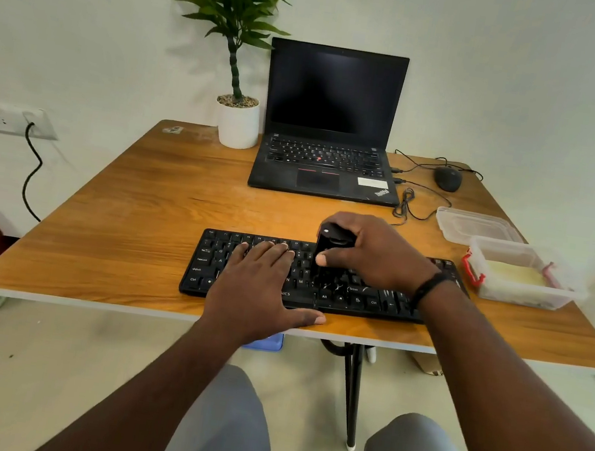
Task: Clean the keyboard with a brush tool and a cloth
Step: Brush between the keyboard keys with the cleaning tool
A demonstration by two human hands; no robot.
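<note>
Our left hand (261,281) presses flat on the keyboard (202,265), our right hand (372,253) grips the brush tool (331,247); we risk popping keys by scrubbing hard

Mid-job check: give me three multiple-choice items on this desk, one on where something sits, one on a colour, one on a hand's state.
1. Where is the mouse?
A. right of the laptop
B. on the keyboard
C. beside the plant pot

2. What colour are the clips on the open plastic container?
A. blue
B. red
C. green

3. What is the right hand doing?
A. resting flat on the table
B. gripping the black brush tool
C. holding the mouse

Answers:
1 A: the mouse lies right of the laptop.
2 B: the container has red clips.
3 B: the right hand grips the brush tool over the keyboard.
</note>
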